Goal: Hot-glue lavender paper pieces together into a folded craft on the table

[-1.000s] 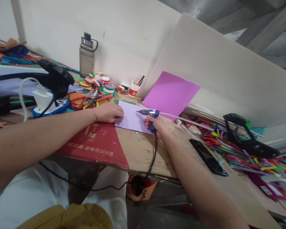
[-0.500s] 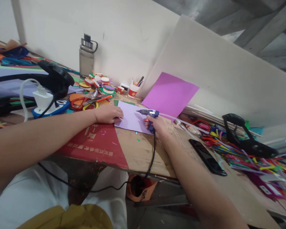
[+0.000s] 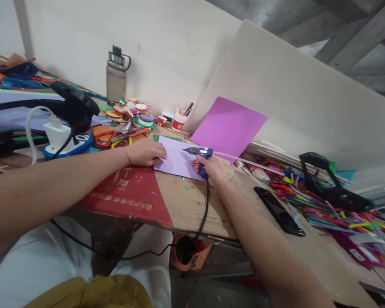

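Note:
My right hand [image 3: 210, 167] is wrapped round a small dark blue hot glue gun [image 3: 202, 152]. Its nozzle points left, over a lilac sheet of paper [image 3: 176, 156]. A long whitish glue stick [image 3: 250, 161] sticks out of the gun's back, and a black cord hangs from its grip. My left hand [image 3: 146, 153] is at the left edge of the lilac sheet, fingers curled and closed; a bit of lilac paper shows at its fingertips. Whether the nozzle touches the paper I cannot tell. Under the sheet's far edge lies green paper [image 3: 162, 138].
Scissors [image 3: 105, 139] and an orange cutter [image 3: 141, 132] lie beyond my left hand, near paper rolls [image 3: 144, 119] and a water bottle [image 3: 116, 79]. A magenta sheet [image 3: 229, 126] leans behind. To the right are a black phone [image 3: 279, 211] and coloured strips [image 3: 295, 194].
The glue gun has shifted very slightly left over the lilac sheet. My left hand stays almost where it was.

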Tool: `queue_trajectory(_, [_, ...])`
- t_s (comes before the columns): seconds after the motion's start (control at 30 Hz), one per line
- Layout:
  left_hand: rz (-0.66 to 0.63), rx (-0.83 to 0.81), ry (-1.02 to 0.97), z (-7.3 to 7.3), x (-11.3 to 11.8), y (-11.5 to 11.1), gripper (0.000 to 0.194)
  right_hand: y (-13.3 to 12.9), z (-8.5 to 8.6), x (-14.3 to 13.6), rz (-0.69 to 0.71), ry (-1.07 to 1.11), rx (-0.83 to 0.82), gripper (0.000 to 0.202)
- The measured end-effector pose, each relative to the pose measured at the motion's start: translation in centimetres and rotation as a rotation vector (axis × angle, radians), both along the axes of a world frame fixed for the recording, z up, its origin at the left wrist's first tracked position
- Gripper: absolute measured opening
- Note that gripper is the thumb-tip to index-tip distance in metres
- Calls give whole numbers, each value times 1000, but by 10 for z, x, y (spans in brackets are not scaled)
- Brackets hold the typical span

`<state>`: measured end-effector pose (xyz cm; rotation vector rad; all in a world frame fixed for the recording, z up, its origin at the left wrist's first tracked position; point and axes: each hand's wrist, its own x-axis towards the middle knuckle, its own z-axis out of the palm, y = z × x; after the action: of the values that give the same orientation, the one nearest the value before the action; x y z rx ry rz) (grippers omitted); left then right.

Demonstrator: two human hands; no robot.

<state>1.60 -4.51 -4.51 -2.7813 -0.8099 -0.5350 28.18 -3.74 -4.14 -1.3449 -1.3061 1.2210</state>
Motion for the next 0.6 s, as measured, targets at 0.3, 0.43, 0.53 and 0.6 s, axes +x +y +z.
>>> queue_trajectory(0.3, [29,-59,-35,1,1,1,19,1,-3,2,31,-2,19,11])
queue_trajectory(0.43, [63,-97,-89,2,-2,1,22,-2,-1,0,18,3,12,9])
queue_trajectory(0.53, [81,-114,-99,3,-4,1,24,-4,0,-2,14,0,0,10])
queue_trajectory(0.6, [89,-124,-97,3,-5,0,25,-5,0,-3,20,8,3,10])
